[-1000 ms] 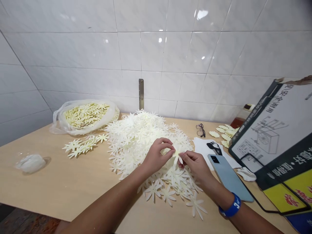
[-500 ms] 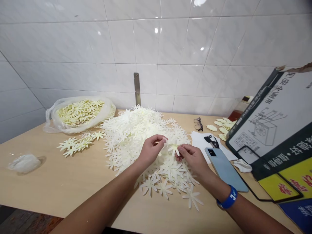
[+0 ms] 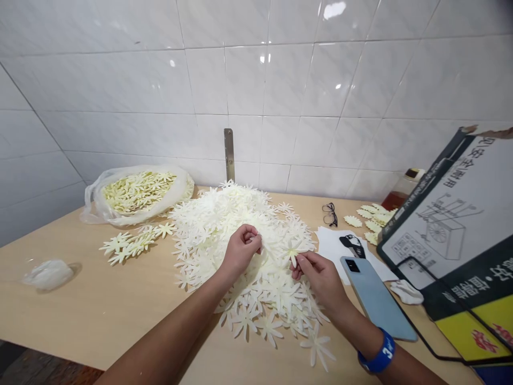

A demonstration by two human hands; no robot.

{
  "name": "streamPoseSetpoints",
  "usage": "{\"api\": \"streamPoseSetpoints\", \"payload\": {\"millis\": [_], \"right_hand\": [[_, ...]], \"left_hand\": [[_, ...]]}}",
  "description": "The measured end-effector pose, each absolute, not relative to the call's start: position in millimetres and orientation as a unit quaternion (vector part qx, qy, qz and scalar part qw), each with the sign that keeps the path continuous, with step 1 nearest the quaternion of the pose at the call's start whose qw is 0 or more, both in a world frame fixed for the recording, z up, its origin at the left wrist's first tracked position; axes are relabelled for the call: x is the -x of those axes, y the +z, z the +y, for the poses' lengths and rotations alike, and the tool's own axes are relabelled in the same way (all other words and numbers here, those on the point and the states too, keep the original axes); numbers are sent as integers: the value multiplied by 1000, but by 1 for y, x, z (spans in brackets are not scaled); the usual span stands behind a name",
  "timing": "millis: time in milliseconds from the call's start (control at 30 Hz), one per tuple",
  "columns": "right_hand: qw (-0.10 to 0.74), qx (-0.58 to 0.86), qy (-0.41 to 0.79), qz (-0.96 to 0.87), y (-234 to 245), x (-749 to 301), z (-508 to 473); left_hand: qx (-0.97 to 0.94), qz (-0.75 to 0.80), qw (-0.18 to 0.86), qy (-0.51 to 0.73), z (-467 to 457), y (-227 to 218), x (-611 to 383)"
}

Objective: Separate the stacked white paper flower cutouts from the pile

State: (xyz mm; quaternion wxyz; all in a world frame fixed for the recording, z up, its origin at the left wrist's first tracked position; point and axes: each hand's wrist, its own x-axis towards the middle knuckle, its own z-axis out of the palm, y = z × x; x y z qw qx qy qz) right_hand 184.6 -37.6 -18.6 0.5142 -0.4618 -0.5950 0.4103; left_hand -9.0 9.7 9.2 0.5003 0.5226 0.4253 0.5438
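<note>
A broad heap of white flower-shaped cutouts (image 3: 224,219) covers the middle of the table. Over its right side, my right hand (image 3: 323,275) pinches one pale yellow-centred flower cutout (image 3: 294,250) by a petal between thumb and fingers. To the left of that, my left hand (image 3: 242,248) is raised above the heap with its fingertips pressed together. Whatever those left fingertips hold, if anything, is too small to make out. Greener cutouts (image 3: 134,241) lie in a loose row left of the heap.
A plastic bag (image 3: 94,200) full of yellowish cutouts stands back left, a small clear bag (image 3: 48,274) front left. On the right are eyeglasses (image 3: 330,215), white paper (image 3: 326,240), a blue phone (image 3: 379,299), scalloped pieces (image 3: 352,221), a bottle (image 3: 404,187) and a large printed box (image 3: 444,230).
My left hand has moved left, away from the flower cutout, and its fingers have curled in more. My right hand still holds the cutout. The camera view has tilted up slightly.
</note>
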Motion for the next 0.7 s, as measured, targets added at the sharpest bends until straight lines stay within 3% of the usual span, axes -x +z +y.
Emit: {"api": "streamPoseSetpoints", "payload": {"millis": [233, 500, 700], "right_hand": [[501, 496, 353, -616, -15, -178, -43], [504, 500, 350, -611, -18, -179, -41], [504, 478, 356, -625, -17, -180, -40]], "left_hand": [[-567, 407, 474, 537, 9, 6, 7], [-721, 424, 229, 498, -3, 6, 6], [-816, 298, 228, 440, -7, 6, 3]]}}
